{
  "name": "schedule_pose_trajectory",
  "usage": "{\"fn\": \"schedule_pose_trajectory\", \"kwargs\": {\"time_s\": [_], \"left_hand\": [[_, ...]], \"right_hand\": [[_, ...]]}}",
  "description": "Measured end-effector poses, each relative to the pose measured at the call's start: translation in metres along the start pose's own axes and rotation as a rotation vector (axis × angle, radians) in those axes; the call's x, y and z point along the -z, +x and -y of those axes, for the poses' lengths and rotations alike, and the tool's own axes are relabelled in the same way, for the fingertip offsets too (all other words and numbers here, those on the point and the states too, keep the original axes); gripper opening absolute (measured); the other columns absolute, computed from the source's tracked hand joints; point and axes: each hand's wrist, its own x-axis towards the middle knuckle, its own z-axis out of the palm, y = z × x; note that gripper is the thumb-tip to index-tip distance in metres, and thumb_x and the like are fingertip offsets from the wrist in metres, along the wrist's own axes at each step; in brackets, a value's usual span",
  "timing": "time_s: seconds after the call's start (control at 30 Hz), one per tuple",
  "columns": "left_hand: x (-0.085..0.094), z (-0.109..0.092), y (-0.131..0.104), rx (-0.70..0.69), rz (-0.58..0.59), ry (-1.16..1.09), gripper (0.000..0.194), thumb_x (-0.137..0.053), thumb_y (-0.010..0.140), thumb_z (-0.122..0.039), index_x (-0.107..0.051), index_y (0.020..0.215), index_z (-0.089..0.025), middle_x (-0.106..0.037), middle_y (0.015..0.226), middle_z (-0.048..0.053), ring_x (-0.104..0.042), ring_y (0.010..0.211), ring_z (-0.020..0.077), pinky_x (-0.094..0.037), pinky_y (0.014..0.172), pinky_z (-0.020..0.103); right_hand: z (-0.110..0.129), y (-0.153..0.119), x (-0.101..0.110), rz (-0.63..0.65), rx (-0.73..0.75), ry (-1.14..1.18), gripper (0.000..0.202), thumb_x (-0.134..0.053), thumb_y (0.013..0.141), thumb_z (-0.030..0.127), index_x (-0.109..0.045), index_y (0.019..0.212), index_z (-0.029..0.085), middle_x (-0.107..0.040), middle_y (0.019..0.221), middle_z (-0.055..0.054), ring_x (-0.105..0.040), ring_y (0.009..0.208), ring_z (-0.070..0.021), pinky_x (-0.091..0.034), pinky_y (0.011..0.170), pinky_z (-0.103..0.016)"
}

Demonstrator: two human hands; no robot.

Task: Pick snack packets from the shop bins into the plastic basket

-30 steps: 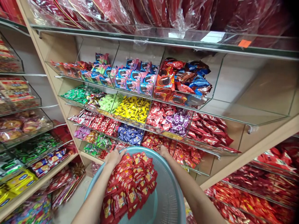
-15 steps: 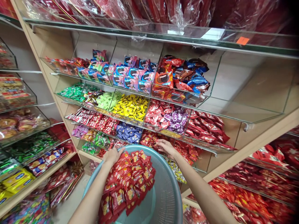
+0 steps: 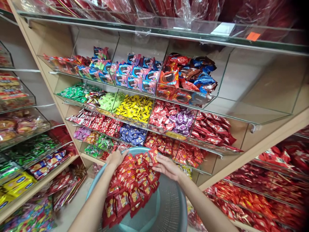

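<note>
In front of me is a blue-green plastic basket with perforated sides. A pile of small red candy packets with orange fruit pictures lies in it, towards the left. My left hand is closed on the basket's far left rim; some of its fingers are hidden behind the wrist. Over the far side of the pile, my right hand pinches a single red packet between thumb and fingers. Just beyond the rim, a shelf bin holds similar red packets.
Glass-fronted shelves rise ahead, with yellow sweets, purple sweets, blue packets and wrapped biscuits. More stocked shelves stand at the left and right. A glass shelf edge juts out above.
My right hand has come back from the shelf bin to above the basket, bringing a red packet. My left hand stays on the rim. The view has shifted slightly.
</note>
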Motion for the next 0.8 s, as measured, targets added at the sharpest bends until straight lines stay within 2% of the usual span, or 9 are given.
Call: {"fn": "schedule_pose_trajectory", "kwargs": {"time_s": [0.2, 0.37, 0.47, 0.57, 0.67, 0.8], "left_hand": [[-0.001, 0.001, 0.002, 0.014, 0.011, -0.001, 0.084, -0.014, 0.063, -0.076, -0.056, 0.101, -0.015, -0.059, 0.096, 0.017, -0.053, 0.091, 0.0328, -0.039, 0.074, 0.042], [-0.002, 0.001, 0.002, 0.009, 0.007, 0.001, 0.084, -0.014, 0.063, -0.076, -0.058, 0.098, -0.014, -0.059, 0.096, 0.019, -0.054, 0.089, 0.0319, -0.039, 0.074, 0.041], [-0.001, 0.0, 0.001, 0.003, 0.011, -0.004, 0.082, -0.013, 0.065, -0.074, -0.058, 0.096, -0.014, -0.059, 0.096, 0.019, -0.054, 0.089, 0.0327, -0.04, 0.073, 0.042], [-0.001, 0.0, 0.0, -0.001, 0.011, -0.004, 0.079, -0.013, 0.065, -0.073, -0.059, 0.094, -0.015, -0.059, 0.096, 0.017, -0.053, 0.089, 0.0334, -0.039, 0.073, 0.043], [-0.001, 0.0, -0.001, 0.001, 0.003, -0.003, 0.08, -0.012, 0.065, -0.074, -0.059, 0.095, -0.016, -0.059, 0.096, 0.017, -0.053, 0.089, 0.0329, -0.039, 0.073, 0.042], [-0.002, 0.001, -0.001, -0.007, 0.0, -0.009, 0.083, -0.01, 0.064, -0.075, -0.059, 0.095, -0.016, -0.059, 0.094, 0.017, -0.054, 0.088, 0.0324, -0.039, 0.072, 0.042]], "right_hand": [[-0.02, -0.004, -0.006, 0.013, -0.066, -0.218, 0.035, -0.06, 0.067, 0.04, -0.057, 0.094, 0.017, -0.059, 0.094, -0.003, -0.055, 0.077, -0.0089, -0.043, 0.066, -0.019], [-0.048, -0.009, -0.007, -0.094, -0.103, -0.442, 0.042, -0.067, 0.057, 0.044, -0.056, 0.087, 0.017, -0.057, 0.067, 0.003, -0.049, 0.053, -0.0064, -0.036, 0.047, -0.017], [-0.067, -0.011, -0.013, -0.098, -0.167, -0.42, 0.041, -0.071, 0.05, 0.042, -0.054, 0.077, 0.016, -0.051, 0.057, 0.006, -0.045, 0.046, -0.0051, -0.037, 0.044, -0.018], [-0.081, -0.012, -0.024, -0.042, -0.271, -0.352, 0.042, -0.074, 0.045, 0.04, -0.051, 0.07, 0.015, -0.053, 0.056, 0.005, -0.049, 0.047, -0.0064, -0.045, 0.051, -0.022], [-0.089, -0.009, -0.037, -0.051, -0.3, -0.322, 0.045, -0.074, 0.042, 0.039, -0.047, 0.069, 0.015, -0.054, 0.054, 0.005, -0.053, 0.047, -0.0082, -0.048, 0.053, -0.026], [-0.094, -0.002, -0.049, -0.111, -0.304, -0.331, 0.052, -0.073, 0.041, 0.04, -0.041, 0.074, 0.016, -0.053, 0.05, 0.007, -0.055, 0.043, -0.0108, -0.048, 0.047, -0.026]]}}
